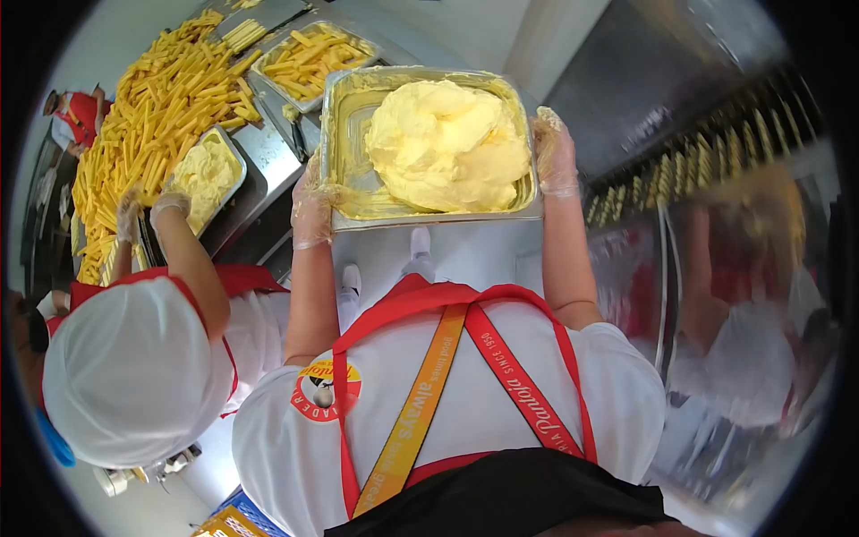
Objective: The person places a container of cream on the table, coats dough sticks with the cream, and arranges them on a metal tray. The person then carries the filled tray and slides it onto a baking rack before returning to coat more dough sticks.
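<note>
A rectangular metal tray (pixel 429 218) with a big mound of pale yellow, creamy paste (pixel 447 148) is held up in front of my chest. My left hand (pixel 310 206), in a clear plastic glove, grips its left end. On the opposite end my right hand (pixel 556 154), gloved the same way, has its fingers wrapped over the rim. Smears of the paste coat the tray's inner walls and both gloves. The tray is lifted clear of the floor, seen below it.
To the left, a metal table (pixel 268 148) bears a large heap of yellow sticks (pixel 165 107) and another tray of sticks (pixel 318 58). A co-worker (pixel 134 367) there has gloved hands beside a tray of paste (pixel 204 174). On the right stands a rack (pixel 698 166) with rows of small pieces.
</note>
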Demonstrator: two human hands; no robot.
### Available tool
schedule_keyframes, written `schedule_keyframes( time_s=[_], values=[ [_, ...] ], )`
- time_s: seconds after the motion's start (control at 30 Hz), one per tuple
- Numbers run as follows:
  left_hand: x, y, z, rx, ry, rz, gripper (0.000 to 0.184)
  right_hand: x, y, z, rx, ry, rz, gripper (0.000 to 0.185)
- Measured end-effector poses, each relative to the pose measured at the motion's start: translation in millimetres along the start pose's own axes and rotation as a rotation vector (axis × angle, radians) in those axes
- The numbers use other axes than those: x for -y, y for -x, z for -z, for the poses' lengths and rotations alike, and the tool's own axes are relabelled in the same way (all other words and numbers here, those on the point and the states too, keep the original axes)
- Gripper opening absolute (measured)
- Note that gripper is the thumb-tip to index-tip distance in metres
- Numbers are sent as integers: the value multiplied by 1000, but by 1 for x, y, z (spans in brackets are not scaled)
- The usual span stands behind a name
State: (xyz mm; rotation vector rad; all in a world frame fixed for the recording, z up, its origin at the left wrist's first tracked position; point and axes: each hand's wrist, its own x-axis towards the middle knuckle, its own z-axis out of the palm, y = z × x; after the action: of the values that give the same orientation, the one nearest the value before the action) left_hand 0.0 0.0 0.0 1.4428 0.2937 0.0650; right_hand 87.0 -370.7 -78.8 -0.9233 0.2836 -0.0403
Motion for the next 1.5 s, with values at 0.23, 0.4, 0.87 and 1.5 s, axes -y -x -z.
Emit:
schedule_keyframes(
  time_s=[0.23,0.4,0.87,1.5],
  values=[
    [10,-51,-20,-149,86,65,74,-19,-74,-24,28,49,53,30],
    [19,-106,-21,-212,10,5,74,-16,-145,-59,122,-13,-134,29],
    [79,-79,-52,-397,186,-161,67,38,-193,-86,486,147,-218,14],
    [12,-224,-153,-465,109,14,83,37,-389,-105,561,137,-354,20]
  ],
)
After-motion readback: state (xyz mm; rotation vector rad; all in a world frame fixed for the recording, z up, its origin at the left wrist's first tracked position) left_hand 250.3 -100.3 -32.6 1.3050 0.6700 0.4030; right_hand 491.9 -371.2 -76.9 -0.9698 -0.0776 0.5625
